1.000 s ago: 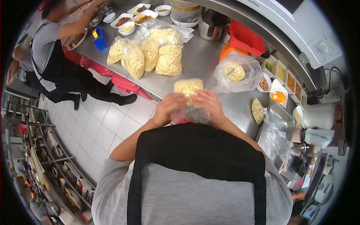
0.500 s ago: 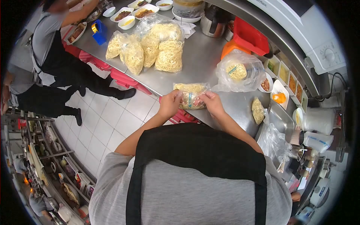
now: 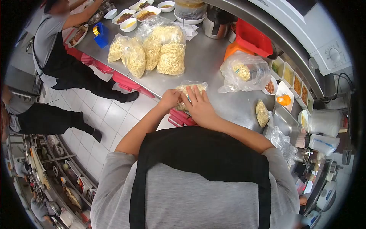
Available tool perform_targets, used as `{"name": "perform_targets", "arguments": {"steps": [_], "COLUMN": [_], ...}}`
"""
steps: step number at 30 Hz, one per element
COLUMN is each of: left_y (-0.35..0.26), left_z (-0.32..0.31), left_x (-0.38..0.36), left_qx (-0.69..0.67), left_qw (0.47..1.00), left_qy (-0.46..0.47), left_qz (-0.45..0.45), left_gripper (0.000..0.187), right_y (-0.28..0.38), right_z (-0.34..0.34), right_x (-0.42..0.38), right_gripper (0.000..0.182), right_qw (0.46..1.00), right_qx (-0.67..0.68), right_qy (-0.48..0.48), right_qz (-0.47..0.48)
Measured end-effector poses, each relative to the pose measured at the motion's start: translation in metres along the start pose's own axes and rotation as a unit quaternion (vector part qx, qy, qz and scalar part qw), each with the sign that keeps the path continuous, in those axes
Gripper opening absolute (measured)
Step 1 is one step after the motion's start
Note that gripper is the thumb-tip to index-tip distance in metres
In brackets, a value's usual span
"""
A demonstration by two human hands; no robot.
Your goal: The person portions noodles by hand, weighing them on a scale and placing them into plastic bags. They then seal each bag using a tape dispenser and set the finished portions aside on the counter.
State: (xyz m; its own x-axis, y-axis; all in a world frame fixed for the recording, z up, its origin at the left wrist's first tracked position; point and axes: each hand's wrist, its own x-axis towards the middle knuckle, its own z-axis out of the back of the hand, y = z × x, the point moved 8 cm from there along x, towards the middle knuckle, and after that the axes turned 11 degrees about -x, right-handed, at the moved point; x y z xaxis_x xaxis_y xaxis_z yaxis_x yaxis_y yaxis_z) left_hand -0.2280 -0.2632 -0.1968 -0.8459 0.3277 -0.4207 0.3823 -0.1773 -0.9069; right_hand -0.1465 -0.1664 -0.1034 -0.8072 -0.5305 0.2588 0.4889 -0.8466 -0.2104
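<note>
Noodle bag (image 3: 182,105) lies at frame centre, long axis partly covered; right hand (image 3: 199,107) spreads over its top, left hand (image 3: 170,100) curls against its left edge, pinch unclear.

Counter (image 3: 206,57), near edge: one noodle bag (image 3: 182,106), which I log beneath the right hand (image 3: 200,108), with the left hand (image 3: 170,98) at its left side.
Beyond, to the left: bag cluster (image 3: 170,59).
Behind that: dishes (image 3: 128,29), in a far group.
Right of these, far: jug (image 3: 214,27).
Right of jug: bin (image 3: 253,37).
Nearer than the bin: plastic bag (image 3: 254,75), noodles (image 3: 242,71) inside.
Right of that bag: row of containers (image 3: 283,70).
Near right, I count one bagged portion (image 3: 262,113), beside a tray (image 3: 286,120).
Left of the counter: co-worker (image 3: 49,44).
</note>
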Motion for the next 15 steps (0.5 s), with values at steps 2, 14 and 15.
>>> {"name": "perform_targets", "arguments": {"steps": [2,14,15], "left_y": [0.001,-0.07,-0.065], "left_z": [0.005,-0.01,-0.013], "left_x": [-0.003,-0.021,-0.021], "left_qx": [-0.073,0.33,0.329], "left_qw": [0.997,0.856,0.862], "left_qy": [-0.014,0.049,0.059], "left_qz": [0.018,-0.394,-0.382], "left_gripper": [0.018,0.048,0.046], "right_y": [-0.001,-0.027,-0.034], "right_z": [-0.017,-0.014,-0.009], "right_x": [0.01,0.017,0.009], "right_gripper": [0.049,0.053,0.056], "right_qw": [0.999,0.994,0.985], "right_qx": [-0.043,0.054,0.122], "right_qy": [0.016,-0.058,-0.072], "right_qz": [-0.015,-0.074,-0.096]}}
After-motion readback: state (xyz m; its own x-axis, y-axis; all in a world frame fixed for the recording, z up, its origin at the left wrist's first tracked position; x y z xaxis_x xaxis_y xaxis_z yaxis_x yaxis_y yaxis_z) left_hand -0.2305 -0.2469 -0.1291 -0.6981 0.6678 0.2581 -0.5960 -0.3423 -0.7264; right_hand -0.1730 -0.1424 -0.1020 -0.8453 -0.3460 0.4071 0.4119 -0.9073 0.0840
